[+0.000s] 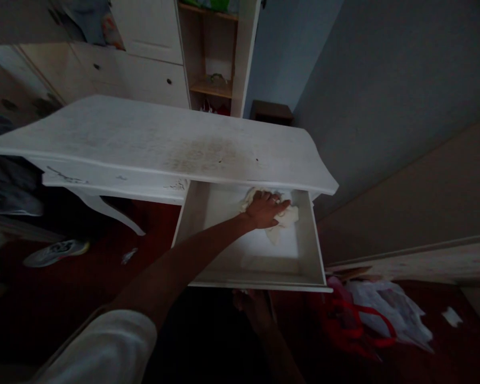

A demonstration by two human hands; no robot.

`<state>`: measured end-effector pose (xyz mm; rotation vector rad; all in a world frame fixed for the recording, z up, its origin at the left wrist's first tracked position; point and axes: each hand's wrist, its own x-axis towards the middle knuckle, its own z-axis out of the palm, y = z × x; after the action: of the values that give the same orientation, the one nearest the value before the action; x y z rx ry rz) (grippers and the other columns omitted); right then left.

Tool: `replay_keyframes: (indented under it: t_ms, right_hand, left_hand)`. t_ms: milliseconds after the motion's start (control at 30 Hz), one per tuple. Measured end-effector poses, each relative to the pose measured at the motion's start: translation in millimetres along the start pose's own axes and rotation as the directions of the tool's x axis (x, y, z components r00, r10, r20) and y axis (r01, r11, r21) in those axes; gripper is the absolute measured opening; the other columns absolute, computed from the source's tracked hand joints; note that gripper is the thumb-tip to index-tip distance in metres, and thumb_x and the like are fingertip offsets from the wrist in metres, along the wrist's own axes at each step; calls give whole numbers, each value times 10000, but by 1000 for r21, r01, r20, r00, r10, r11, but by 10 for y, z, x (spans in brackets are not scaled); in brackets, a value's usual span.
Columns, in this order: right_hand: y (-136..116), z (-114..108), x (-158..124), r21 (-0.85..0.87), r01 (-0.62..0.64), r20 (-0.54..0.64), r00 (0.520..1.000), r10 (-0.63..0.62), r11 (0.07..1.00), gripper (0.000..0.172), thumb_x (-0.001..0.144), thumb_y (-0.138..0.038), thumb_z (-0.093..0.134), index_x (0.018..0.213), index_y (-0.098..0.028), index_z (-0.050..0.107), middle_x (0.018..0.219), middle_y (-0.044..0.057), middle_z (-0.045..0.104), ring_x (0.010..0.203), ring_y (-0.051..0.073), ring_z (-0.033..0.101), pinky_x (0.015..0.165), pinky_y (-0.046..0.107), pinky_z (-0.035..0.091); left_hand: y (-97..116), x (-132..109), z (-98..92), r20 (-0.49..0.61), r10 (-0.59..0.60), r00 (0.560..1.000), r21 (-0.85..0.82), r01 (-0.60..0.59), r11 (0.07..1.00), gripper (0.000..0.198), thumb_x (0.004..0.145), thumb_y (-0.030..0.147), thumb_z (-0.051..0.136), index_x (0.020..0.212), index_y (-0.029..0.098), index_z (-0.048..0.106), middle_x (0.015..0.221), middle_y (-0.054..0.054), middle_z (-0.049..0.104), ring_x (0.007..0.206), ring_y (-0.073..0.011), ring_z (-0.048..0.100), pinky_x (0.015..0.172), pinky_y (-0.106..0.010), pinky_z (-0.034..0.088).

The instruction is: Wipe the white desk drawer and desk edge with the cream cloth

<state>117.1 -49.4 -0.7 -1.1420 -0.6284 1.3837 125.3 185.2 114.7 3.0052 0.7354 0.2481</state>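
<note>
My left hand (pixel 263 209) reaches into the pulled-out drawer (pixel 248 264) and presses a crumpled cream cloth (pixel 290 214) against its white bottom. The fingers are partly bent into the cloth, with the thumb pointing to the right. The drawer belongs to a white table (pixel 144 125) whose top carries a brownish-grey stain (pixel 208 152). Below the drawer's front edge is my right hand (pixel 256 309), in deep shadow. Its fingers are too dark to make out, and I cannot tell whether it touches the drawer.
On the right, a red bag (pixel 352 325) and a white plastic bag (pixel 392 309) lie on the dark red floor beside the wall. A shoe (pixel 56 253) is at the left, near a curved table leg (pixel 112 213). White cabinets (pixel 148 74) with an open shelf section stand behind the table.
</note>
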Motion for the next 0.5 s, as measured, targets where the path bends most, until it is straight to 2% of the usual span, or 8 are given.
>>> replay_keyframes:
  t_ms: [100,167,267,367,433,500]
  right_hand:
    - [-16,24,-10,29,-13,8,1000,13,999,416,696,-605,739,804,-206,696,753,43,660,531,144,492,504,302,413]
    - [-9,36,-1,39,-26,20,999,26,999,449,721,-637,700,792,-194,699,720,42,650,512,131,482,504,291,412]
    - [19,42,27,48,-35,49,998,33,998,472,689,-650,718,739,-181,699,653,32,625,485,119,473,498,279,412]
    - [42,49,49,79,-38,29,999,36,996,487,659,-665,727,759,-189,703,683,36,645,489,129,494,472,272,399]
    - [38,59,54,99,-41,21,999,39,994,503,649,-686,718,760,-196,698,691,35,657,478,127,494,452,266,387]
    - [19,74,52,107,-47,24,999,44,993,505,636,-690,724,759,-201,696,698,37,667,471,123,489,442,260,382]
  left_hand:
    - [232,127,19,20,64,998,-25,-63,998,690,828,397,602,1471,302,370,1384,-144,496,1203,-357,446,986,-531,328]
    - [307,98,10,43,124,991,-46,-122,992,625,816,354,605,1422,303,456,1368,-136,514,1194,-342,461,988,-509,335]
    - [346,-90,-17,80,252,964,-128,-241,962,550,801,354,614,1345,309,554,1297,-108,576,1145,-302,511,987,-461,359]
    - [374,-344,-59,135,382,914,-253,-342,905,493,777,347,637,1269,308,622,1155,-75,649,1075,-262,566,961,-403,399]
    - [395,-479,-105,153,401,903,-337,-333,881,492,768,321,641,1259,289,629,1123,-69,658,1052,-244,585,928,-366,431]
    - [405,-545,-171,159,316,935,-393,-234,889,553,775,305,632,1325,277,574,1186,-73,628,1065,-235,582,908,-344,456]
